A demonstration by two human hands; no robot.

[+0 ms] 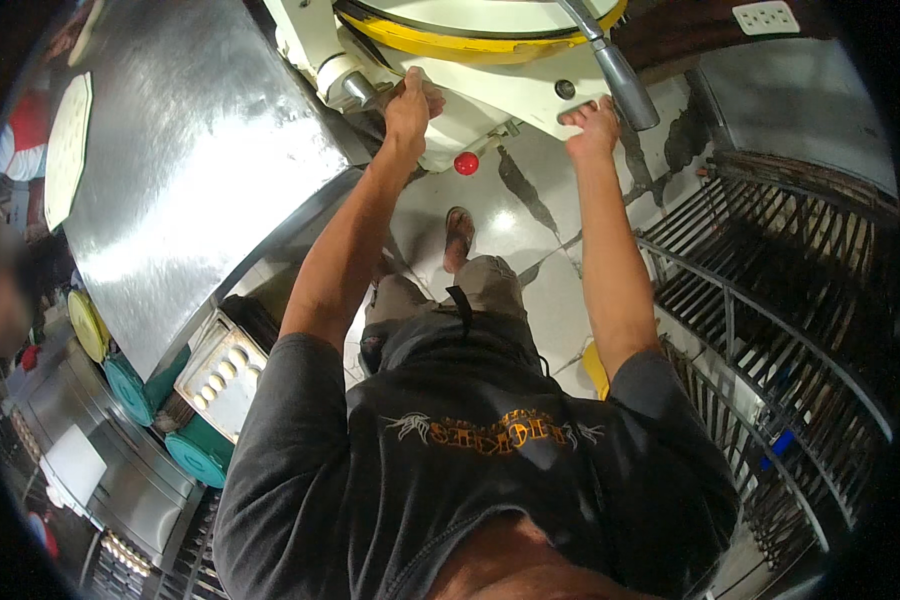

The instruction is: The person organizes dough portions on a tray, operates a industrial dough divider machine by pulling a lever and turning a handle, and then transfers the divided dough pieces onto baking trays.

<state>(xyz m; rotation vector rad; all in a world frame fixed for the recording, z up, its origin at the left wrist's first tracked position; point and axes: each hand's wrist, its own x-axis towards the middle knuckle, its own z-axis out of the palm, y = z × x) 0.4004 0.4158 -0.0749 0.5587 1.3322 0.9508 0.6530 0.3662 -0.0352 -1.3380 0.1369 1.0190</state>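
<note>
A cream-coloured machine [490, 90] with a round top and a yellow ring [470, 42] stands at the far side in front of me. My left hand [410, 112] is closed at its left lower edge, beside a grey cylindrical part [358, 86]; its grip is partly hidden. On the right, my right hand [593, 127] has its fingers curled over the edge of the machine's cream panel, just below a dark round knob [565, 90]. A lever with a grey handle [630, 90] slants down next to that hand, apart from it. Below the machine shows a red ball knob [466, 163].
A shiny metal table [200, 130] is on my left, with a pale board [68, 150] at its far edge. Near it are a tray [220, 370] with several pale rounds and teal bins [195, 455]. Metal racks [760, 290] stand on my right.
</note>
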